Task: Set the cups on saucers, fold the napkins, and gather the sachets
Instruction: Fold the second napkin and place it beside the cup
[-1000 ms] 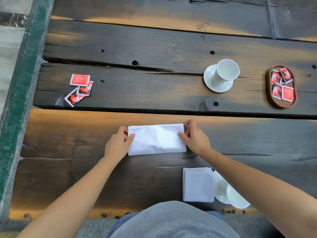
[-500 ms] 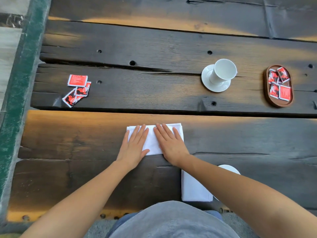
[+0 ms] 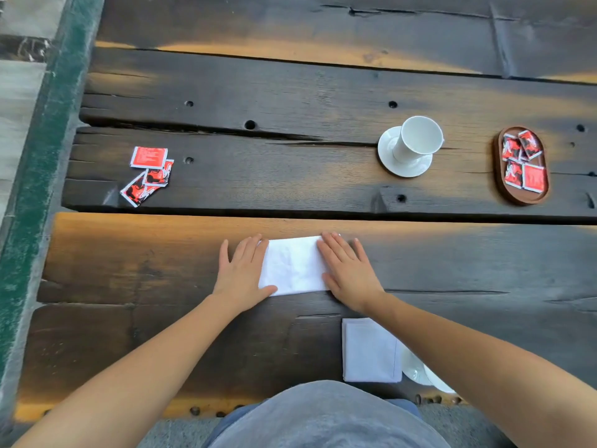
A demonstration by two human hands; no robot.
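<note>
A white napkin (image 3: pixel 292 265), folded into a strip, lies flat on the wooden table. My left hand (image 3: pixel 240 274) presses flat on its left end and my right hand (image 3: pixel 349 273) presses flat on its right end, fingers straight. A second folded napkin (image 3: pixel 370 349) lies near the table's front edge, beside a saucer (image 3: pixel 416 371) partly hidden by my right forearm. Farther back, a white cup (image 3: pixel 418 137) stands on a saucer (image 3: pixel 389 158). Red sachets (image 3: pixel 148 171) lie loose at the left. An oval wooden tray (image 3: pixel 536 197) at the right holds several more red sachets (image 3: pixel 523 164).
The table (image 3: pixel 290 92) is made of dark planks with gaps and bolt holes. A green metal rail (image 3: pixel 42 156) runs along its left side. My grey-clad lap (image 3: pixel 323 418) fills the bottom centre.
One second ago both hands pinched the napkin's ends. They then pressed flat at its middle and have now slid apart to its two ends.
</note>
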